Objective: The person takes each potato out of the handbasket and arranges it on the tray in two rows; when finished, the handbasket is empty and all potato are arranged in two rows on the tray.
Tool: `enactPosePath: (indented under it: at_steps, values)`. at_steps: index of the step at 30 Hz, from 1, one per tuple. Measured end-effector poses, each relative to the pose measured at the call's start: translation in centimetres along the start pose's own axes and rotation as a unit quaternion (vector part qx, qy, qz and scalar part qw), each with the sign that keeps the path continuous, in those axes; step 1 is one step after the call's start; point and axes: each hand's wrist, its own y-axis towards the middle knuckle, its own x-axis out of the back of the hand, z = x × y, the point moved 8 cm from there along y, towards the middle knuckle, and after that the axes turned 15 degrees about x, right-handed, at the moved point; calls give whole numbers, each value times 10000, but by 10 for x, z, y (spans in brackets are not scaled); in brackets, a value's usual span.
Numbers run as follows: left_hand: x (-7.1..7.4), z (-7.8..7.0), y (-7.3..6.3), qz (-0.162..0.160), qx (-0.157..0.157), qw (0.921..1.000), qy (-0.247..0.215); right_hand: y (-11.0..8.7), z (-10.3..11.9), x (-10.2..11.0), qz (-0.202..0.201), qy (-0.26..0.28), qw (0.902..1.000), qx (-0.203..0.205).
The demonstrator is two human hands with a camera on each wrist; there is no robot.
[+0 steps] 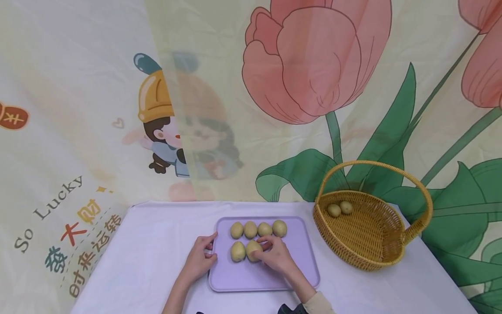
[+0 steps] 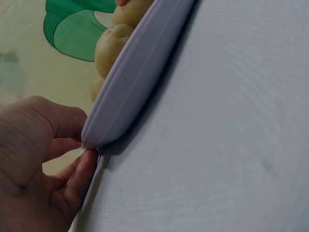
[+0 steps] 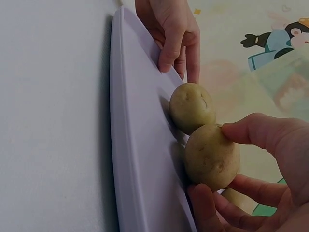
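Observation:
My right hand (image 1: pixel 276 255) holds a round, pale brown potato (image 3: pixel 212 157) between thumb and fingers. That potato sits in the front row on the lilac tray (image 1: pixel 266 279), right beside another potato (image 1: pixel 237 251). Behind these two, several more potatoes (image 1: pixel 250 229) form a row along the tray's far side. At the tray's left edge my left hand (image 1: pixel 199 260) grips the rim, thumb and fingers against it. In the left wrist view these fingers (image 2: pixel 67 121) pinch the rim close up, with potatoes showing beyond it.
A woven basket (image 1: pixel 368 261) with a tall arched handle stands right of the tray, two potatoes (image 1: pixel 339 208) lying inside. White cloth (image 1: pixel 145 244) covers the table. A printed curtain with tulips and cartoon figures hangs directly behind the table's far edge.

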Motion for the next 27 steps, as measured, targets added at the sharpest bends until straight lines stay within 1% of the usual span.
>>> enactPosePath:
  at_steps: [6,9,12,16,20,23,27]
  values:
    - [-2,-1,1,-26,-59,10000,37,-1,1,-2,-13,78,10000,26]
    - [-3,1,2,-30,-4,10000,67,-2,2,-2,45,66,10000,33]
    - [-4,4,2,3,110,9999,70,-2,3,1,71,-89,9999,86]
    - [-5,4,1,29,113,9999,62,0,6,10,30,-351,9993,148]
    - [-4,4,2,18,122,9999,38,4,11,24,-71,-447,9989,138]
    - [-3,4,2,8,135,9999,57,8,18,35,-196,-511,9982,263]
    - [-3,5,2,-7,122,9999,76,15,24,48,-312,-626,9961,530]
